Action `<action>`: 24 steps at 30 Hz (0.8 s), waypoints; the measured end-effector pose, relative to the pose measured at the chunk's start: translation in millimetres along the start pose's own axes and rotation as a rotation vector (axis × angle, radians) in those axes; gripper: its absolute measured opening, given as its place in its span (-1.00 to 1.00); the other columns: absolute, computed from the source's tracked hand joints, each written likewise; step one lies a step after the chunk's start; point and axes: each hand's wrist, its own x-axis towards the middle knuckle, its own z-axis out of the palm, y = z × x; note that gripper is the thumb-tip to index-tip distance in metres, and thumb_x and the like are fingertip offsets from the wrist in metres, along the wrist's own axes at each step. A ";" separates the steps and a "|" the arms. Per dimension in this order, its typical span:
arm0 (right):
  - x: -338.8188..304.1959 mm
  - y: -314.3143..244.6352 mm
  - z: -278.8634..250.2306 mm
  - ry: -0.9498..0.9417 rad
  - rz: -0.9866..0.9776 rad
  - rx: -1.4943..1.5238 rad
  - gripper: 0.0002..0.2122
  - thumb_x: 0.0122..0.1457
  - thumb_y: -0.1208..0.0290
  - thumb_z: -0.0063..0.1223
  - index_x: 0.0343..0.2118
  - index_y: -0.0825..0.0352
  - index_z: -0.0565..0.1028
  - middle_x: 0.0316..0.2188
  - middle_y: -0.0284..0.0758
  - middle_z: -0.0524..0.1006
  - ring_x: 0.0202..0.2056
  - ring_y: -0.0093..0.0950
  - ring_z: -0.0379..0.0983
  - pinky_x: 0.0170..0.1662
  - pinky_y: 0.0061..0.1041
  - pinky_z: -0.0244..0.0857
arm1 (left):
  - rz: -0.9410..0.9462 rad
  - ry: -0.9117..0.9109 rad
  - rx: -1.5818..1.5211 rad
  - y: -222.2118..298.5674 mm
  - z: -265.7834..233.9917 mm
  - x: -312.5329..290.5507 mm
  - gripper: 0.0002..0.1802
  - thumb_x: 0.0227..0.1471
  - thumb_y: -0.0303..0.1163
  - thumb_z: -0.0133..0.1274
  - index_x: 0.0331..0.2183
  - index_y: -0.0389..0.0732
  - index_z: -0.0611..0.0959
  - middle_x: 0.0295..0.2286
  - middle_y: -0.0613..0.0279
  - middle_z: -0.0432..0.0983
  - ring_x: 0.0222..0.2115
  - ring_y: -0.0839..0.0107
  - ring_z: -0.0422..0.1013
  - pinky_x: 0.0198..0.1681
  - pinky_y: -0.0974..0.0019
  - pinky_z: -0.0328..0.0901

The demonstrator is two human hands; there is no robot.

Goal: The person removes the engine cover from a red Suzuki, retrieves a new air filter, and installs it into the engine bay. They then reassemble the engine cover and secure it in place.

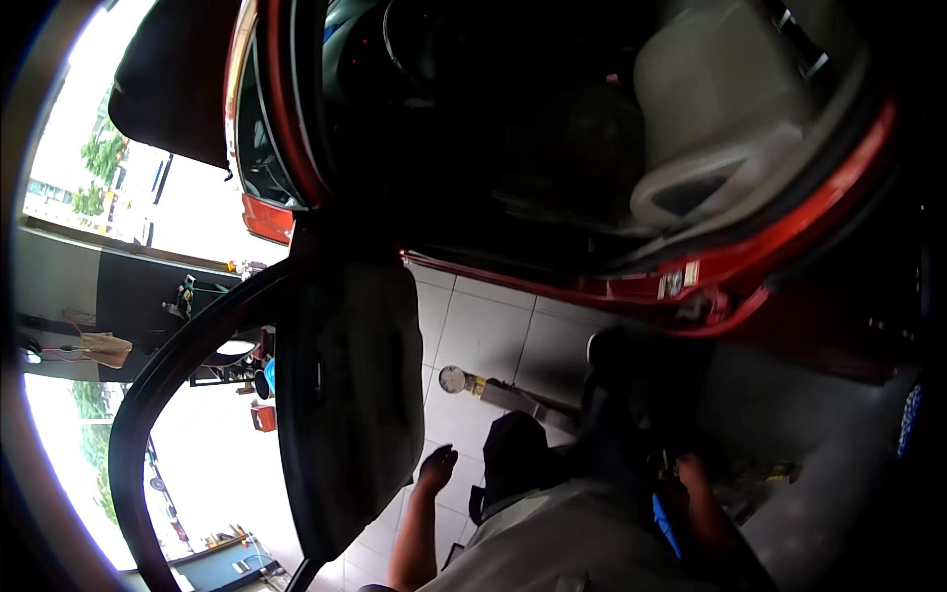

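The person stands beside a red car (789,237) with its door (345,395) swung open, looking down over their own body at the pale tiled floor (483,335). The left hand (436,468) hangs loose just beside the dark inner panel of the door, fingers slack and holding nothing, not quite touching the panel as far as I can see. The right hand (691,474) is low on the other side, in shadow near something blue (667,523) at the person's hip; I cannot tell whether it is gripping anything. Between the two arms, on the floor, lies a metal tool with a round gauge (453,379) at its end, well apart from the left hand. Inside the car a light seat (720,89) shows through the opening, above the red sill.
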 end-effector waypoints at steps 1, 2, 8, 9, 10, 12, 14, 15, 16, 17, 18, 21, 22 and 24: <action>10.6 -28.5 -5.6 0.112 0.028 0.273 -0.81 0.22 0.31 -0.08 -0.27 0.34 0.43 -0.56 -0.36 0.47 -0.57 -0.53 0.40 -0.55 -0.48 0.22 | -0.036 0.047 -0.079 54.4 -28.8 19.0 -0.50 0.13 -0.08 0.03 -0.02 -0.23 0.54 -0.08 -0.05 0.51 -0.04 0.10 0.43 0.02 0.20 0.31; 9.7 -70.2 -19.1 0.046 0.025 0.380 -0.81 0.22 0.31 -0.07 -0.27 0.34 0.42 -0.55 -0.36 0.47 -0.55 -0.54 0.41 -0.54 -0.49 0.22 | 0.018 0.136 -0.098 78.1 -45.5 27.2 -0.51 0.12 -0.11 0.05 -0.02 -0.23 0.54 -0.09 -0.07 0.51 -0.06 0.09 0.45 0.00 0.20 0.32; 17.7 -170.9 -100.6 0.007 -0.003 0.453 -0.84 0.25 0.31 -0.04 -0.29 0.30 0.41 -0.53 -0.42 0.45 -0.52 -0.62 0.36 -0.52 -0.56 0.21 | 0.053 0.217 -0.148 218.4 -91.3 116.1 -0.54 0.10 -0.22 0.04 0.00 -0.23 0.53 -0.09 -0.09 0.50 -0.01 0.06 0.40 0.06 0.19 0.27; 15.9 -182.5 -104.5 0.001 0.012 0.536 -0.85 0.24 0.31 -0.03 -0.30 0.28 0.41 -0.55 -0.44 0.43 -0.53 -0.64 0.34 -0.52 -0.57 0.20 | 0.043 0.213 -0.147 232.0 -93.4 129.2 -0.55 0.10 -0.23 0.04 0.00 -0.23 0.52 -0.09 -0.09 0.50 -0.01 0.05 0.39 0.06 0.19 0.27; 13.1 -193.3 -101.0 -0.009 0.039 0.625 -0.86 0.24 0.31 -0.02 -0.31 0.27 0.41 -0.56 -0.46 0.42 -0.55 -0.66 0.31 -0.52 -0.58 0.19 | 0.030 0.201 -0.135 239.3 -95.3 141.1 -0.55 0.10 -0.24 0.04 -0.01 -0.23 0.52 -0.09 -0.09 0.49 -0.01 0.05 0.39 0.06 0.20 0.27; 20.0 -191.6 -86.4 -0.084 0.013 0.654 -0.88 0.23 0.31 0.01 -0.32 0.23 0.41 -0.59 -0.49 0.39 -0.58 -0.68 0.27 -0.55 -0.60 0.17 | 0.016 0.183 -0.107 240.6 -98.4 163.0 -0.56 0.09 -0.24 0.04 -0.01 -0.21 0.52 -0.09 -0.08 0.49 -0.02 0.05 0.39 0.04 0.19 0.28; 30.4 -150.9 -67.5 -0.086 -0.008 0.654 -0.89 0.22 0.30 0.03 -0.33 0.19 0.41 -0.62 -0.51 0.37 -0.62 -0.70 0.25 -0.58 -0.62 0.14 | -0.007 0.142 -0.067 233.0 -94.9 182.9 -0.56 0.09 -0.24 0.05 -0.01 -0.20 0.53 -0.08 -0.08 0.49 -0.01 0.06 0.39 0.04 0.19 0.28; 36.3 -120.5 -51.9 -0.053 -0.019 0.641 -0.89 0.22 0.29 0.03 -0.34 0.18 0.41 -0.63 -0.51 0.36 -0.63 -0.70 0.24 -0.60 -0.62 0.13 | -0.003 0.128 -0.073 223.1 -90.5 193.0 -0.58 0.09 -0.24 0.06 -0.02 -0.19 0.54 -0.09 -0.09 0.49 -0.02 0.06 0.40 0.03 0.20 0.28; 47.0 -107.3 -35.2 -0.033 -0.037 0.625 -0.89 0.22 0.28 0.04 -0.35 0.17 0.41 -0.64 -0.52 0.35 -0.65 -0.71 0.24 -0.62 -0.63 0.11 | -0.010 0.119 -0.076 205.1 -83.2 203.0 -0.58 0.09 -0.24 0.07 -0.02 -0.19 0.54 -0.10 -0.10 0.49 -0.02 0.05 0.40 0.02 0.20 0.29; 45.8 -118.3 -28.7 -0.034 0.058 0.595 -0.88 0.21 0.27 0.04 -0.35 0.18 0.41 -0.65 -0.51 0.35 -0.66 -0.71 0.24 -0.63 -0.64 0.09 | -0.014 0.112 -0.064 190.8 -80.0 211.5 -0.58 0.09 -0.24 0.07 -0.02 -0.19 0.54 -0.10 -0.10 0.49 -0.03 0.04 0.41 0.02 0.20 0.30; 34.2 -134.0 -34.6 -0.028 0.158 0.568 -0.86 0.21 0.26 0.03 -0.36 0.19 0.40 -0.65 -0.51 0.35 -0.67 -0.70 0.23 -0.64 -0.64 0.08 | -0.032 0.070 0.015 185.7 -80.2 223.0 -0.56 0.08 -0.24 0.08 -0.02 -0.21 0.53 -0.11 -0.11 0.50 -0.04 0.02 0.41 0.01 0.19 0.31; 8.4 -177.0 -27.5 0.035 0.240 0.589 -0.84 0.20 0.25 0.03 -0.36 0.21 0.41 -0.65 -0.50 0.37 -0.68 -0.70 0.23 -0.65 -0.65 0.07 | 0.102 0.019 0.058 184.4 -85.6 267.6 -0.55 0.07 -0.22 0.09 -0.02 -0.22 0.53 -0.11 -0.12 0.50 -0.06 -0.01 0.41 -0.01 0.16 0.32; -2.9 -187.4 -25.0 0.046 0.241 0.593 -0.84 0.19 0.24 0.03 -0.36 0.22 0.42 -0.65 -0.49 0.38 -0.68 -0.70 0.23 -0.64 -0.65 0.07 | -0.016 -0.076 0.048 206.2 -97.0 277.9 -0.53 0.08 -0.20 0.07 -0.01 -0.22 0.52 -0.09 -0.12 0.48 -0.04 0.00 0.40 0.00 0.16 0.32; -10.2 -222.8 -14.5 0.027 0.302 0.595 -0.84 0.18 0.26 0.03 -0.38 0.25 0.43 -0.64 -0.48 0.39 -0.67 -0.69 0.25 -0.64 -0.64 0.08 | 0.029 -0.098 0.058 214.8 -115.0 296.5 -0.52 0.11 -0.18 0.03 0.02 -0.21 0.50 -0.07 -0.13 0.46 -0.03 0.01 0.38 0.01 0.17 0.31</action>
